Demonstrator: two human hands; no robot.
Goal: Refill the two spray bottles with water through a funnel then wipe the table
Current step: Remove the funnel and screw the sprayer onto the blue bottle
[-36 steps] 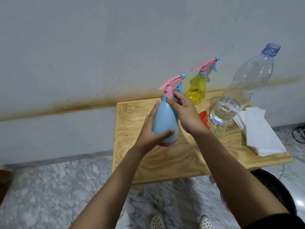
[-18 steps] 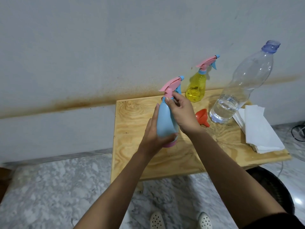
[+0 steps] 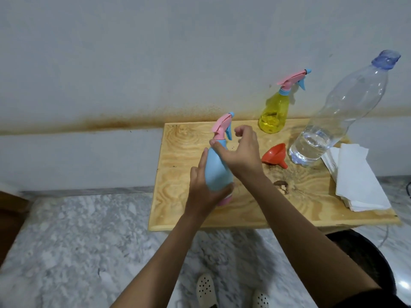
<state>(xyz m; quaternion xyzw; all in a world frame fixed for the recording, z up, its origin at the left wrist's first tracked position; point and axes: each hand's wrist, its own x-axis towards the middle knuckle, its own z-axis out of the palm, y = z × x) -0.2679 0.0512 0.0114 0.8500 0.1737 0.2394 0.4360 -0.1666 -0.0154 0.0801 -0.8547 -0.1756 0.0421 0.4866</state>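
A light blue spray bottle [image 3: 216,172] with a pink trigger head stands tilted on the left part of the wooden table [image 3: 178,178]. My left hand [image 3: 200,196] grips its lower body, thumb round the front. My right hand [image 3: 242,154] hovers by the neck; only its thumb touches the bottle and its curled fingers are off the trigger head. A yellow spray bottle [image 3: 274,114] stands at the back by the wall. An orange funnel [image 3: 274,154] lies on its side in the middle. A big clear water bottle [image 3: 333,121], uncapped, holds a little water.
A stack of white paper napkins [image 3: 360,181] lies at the table's right edge. A stained wall runs right behind the table. A black round stool [image 3: 360,252] sits below the front right corner. Marble floor and my shoes show below.
The blue bottle has moved left and come down onto the table. My right hand's fingers have come off the spray head collar and now curl in the air beside it.
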